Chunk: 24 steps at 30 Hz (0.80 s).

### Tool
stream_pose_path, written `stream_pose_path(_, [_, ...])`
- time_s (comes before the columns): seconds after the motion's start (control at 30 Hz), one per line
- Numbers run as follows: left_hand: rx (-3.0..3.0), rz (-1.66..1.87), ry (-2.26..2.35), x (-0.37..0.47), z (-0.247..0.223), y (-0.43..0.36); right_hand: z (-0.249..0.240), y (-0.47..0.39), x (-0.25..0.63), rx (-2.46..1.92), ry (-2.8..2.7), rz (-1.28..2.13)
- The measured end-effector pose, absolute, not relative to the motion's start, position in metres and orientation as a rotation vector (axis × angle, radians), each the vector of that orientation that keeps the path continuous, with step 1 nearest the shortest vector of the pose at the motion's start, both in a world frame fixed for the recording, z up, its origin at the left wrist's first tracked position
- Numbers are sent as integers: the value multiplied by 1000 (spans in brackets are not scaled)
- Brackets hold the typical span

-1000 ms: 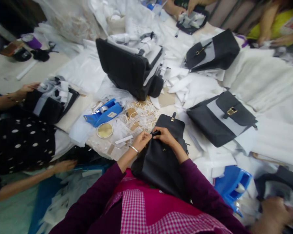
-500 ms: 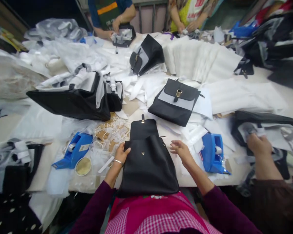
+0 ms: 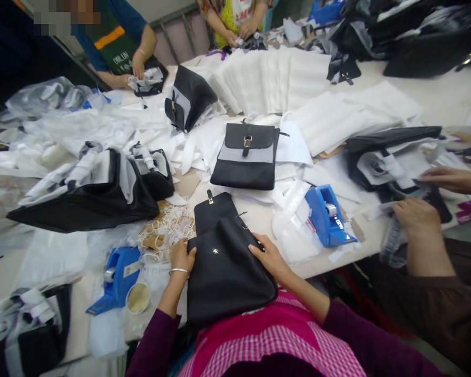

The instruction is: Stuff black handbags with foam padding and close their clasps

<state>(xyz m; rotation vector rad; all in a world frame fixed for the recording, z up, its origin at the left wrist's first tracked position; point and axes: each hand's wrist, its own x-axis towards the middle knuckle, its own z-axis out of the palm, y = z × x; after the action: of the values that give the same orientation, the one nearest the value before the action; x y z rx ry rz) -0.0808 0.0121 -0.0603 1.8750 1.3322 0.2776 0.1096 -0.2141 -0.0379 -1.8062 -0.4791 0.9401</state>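
A black handbag point(image 3: 223, 277) lies at the table's front edge against my apron, its flap folded back away from me and a metal stud on its front. My left hand point(image 3: 183, 255) grips the bag's left edge, thumb on top. On the opposite edge, my right hand point(image 3: 269, 255) holds the bag with the thumb over the front and the other fingers partly hidden. Beyond it, a black and grey handbag point(image 3: 243, 165) with a buckled flap lies on white sheets. Left of my hands is a bundle of white strings point(image 3: 167, 230).
Blue tape dispensers stand left point(image 3: 120, 277) and right point(image 3: 325, 217). A round tub point(image 3: 138, 298) sits by the left one. Stuffed black bags point(image 3: 82, 204) lie left. At right, a co-worker's hands point(image 3: 419, 220) handle another bag. White foam sheets point(image 3: 275, 78) and two more people are across the table.
My right hand has come from the air beside the bag onto its right edge. The view has swung right. The co-worker's second hand at right has come into view.
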Motion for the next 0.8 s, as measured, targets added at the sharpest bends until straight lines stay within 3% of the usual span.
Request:
stream_pose_path(0.13, [2352, 294, 927, -21, -36, 14, -31, -214, 107, -1830, -548, 915])
stream_pose_path(0.3, [2115, 145, 809, 41, -35, -2, -27, -211, 103, -1819, -632, 848])
stream_pose_path(0.47, [1712, 162, 799, 34, -45, -4, -20, -206, 91, -1792, -744, 823])
stream_pose_path(0.63, [1263, 432, 741, 11, -52, -5, -8, -207, 75, -1724, -896, 947])
stream_pose_path(0.8, [1211, 478, 757, 9, -48, -12, -8, -205, 79, -1678, -927, 1024])
